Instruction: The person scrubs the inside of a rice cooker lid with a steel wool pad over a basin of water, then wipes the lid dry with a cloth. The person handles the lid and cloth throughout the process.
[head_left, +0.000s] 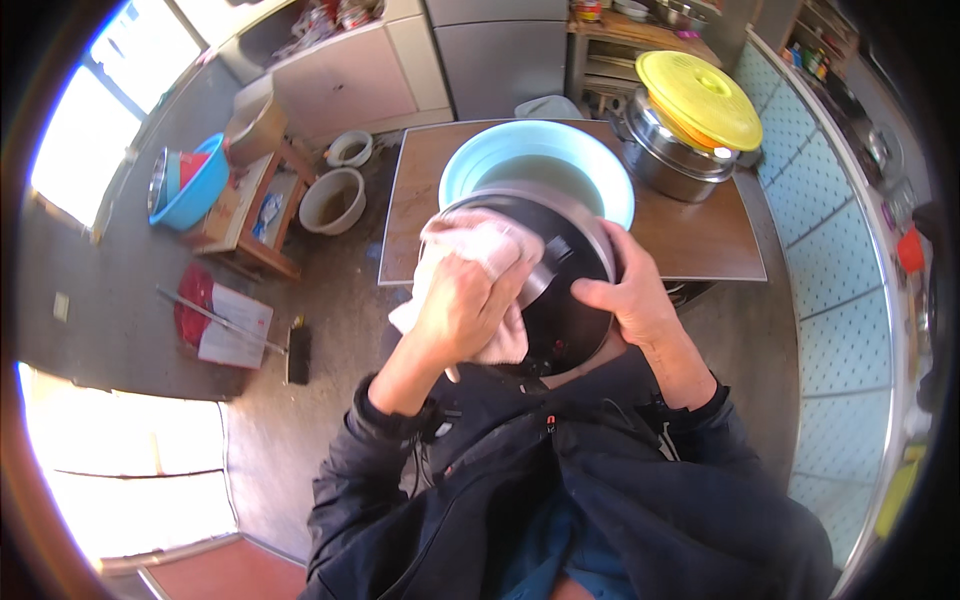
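Observation:
In my left hand (465, 300) is a pale pink cloth (480, 240), bunched and pressed on a round, dark, shiny piece of cookware (559, 330) with a metal rim. My right hand (634, 289) grips this piece by its right edge, thumb on the dark face. It is tilted above my lap, and its far edge overlaps the near side of a light blue basin (611, 157). Cloudy water (540, 172) lies in the basin, which stands on a brown table (697, 240). Whether the dark piece is a lid or a pan, I cannot tell.
A steel steamer pot (675, 165) with a yellow plastic lid (697, 90) stands at the table's right. On the floor to the left are pale tubs (334, 225), a wooden stand (225, 217) holding a blue basin (199, 199), and a broom (298, 356). A tiled partition (840, 322) runs along the right.

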